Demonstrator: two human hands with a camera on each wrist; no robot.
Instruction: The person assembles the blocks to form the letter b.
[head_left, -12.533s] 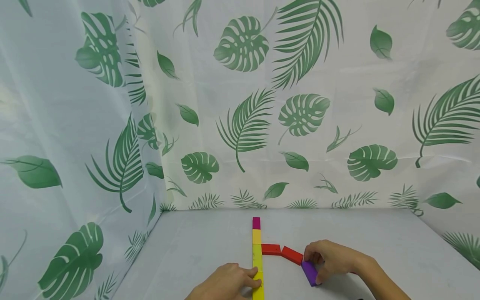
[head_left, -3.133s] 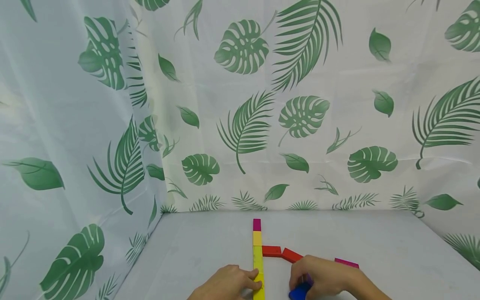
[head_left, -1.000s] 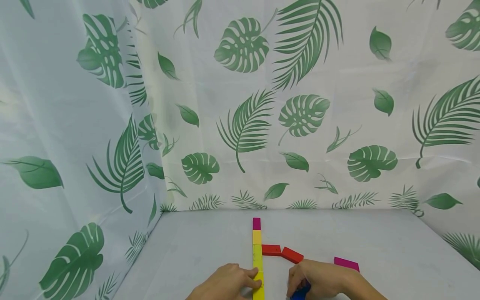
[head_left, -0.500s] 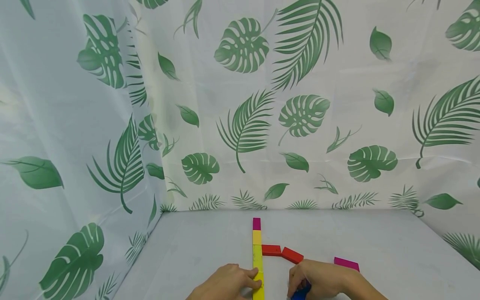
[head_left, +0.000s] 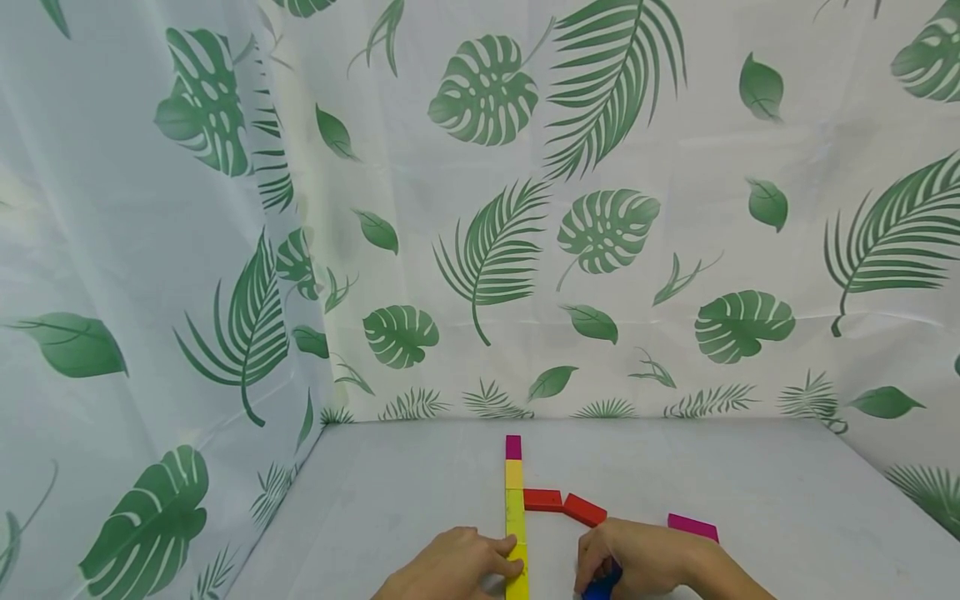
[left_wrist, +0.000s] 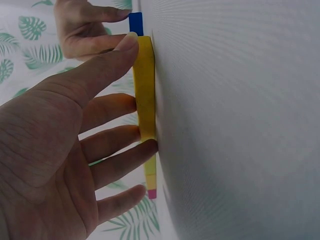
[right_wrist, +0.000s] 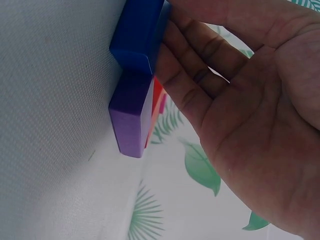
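A straight row of yellow blocks (head_left: 514,512) with a magenta block (head_left: 513,447) at its far end lies on the table. My left hand (head_left: 453,562) rests its thumb and fingertips against the row's near part. My right hand (head_left: 645,552) pinches a blue block (head_left: 602,583) at the lower edge of the head view. In the right wrist view, the blue block meets the end of a purple block (right_wrist: 131,115), which the hand hides in the head view. Two red blocks (head_left: 542,500) form the start of a curve from the yellow row towards the purple one.
A loose magenta block (head_left: 693,527) lies beyond my right wrist. White table surface (head_left: 420,475) spreads on both sides of the row. Leaf-print curtains (head_left: 600,167) enclose the back and sides.
At 12.5 s ago my right hand held the purple block, and the loose magenta block was not visible. By 3.1 s ago it held the blue block, which has since shifted slightly.
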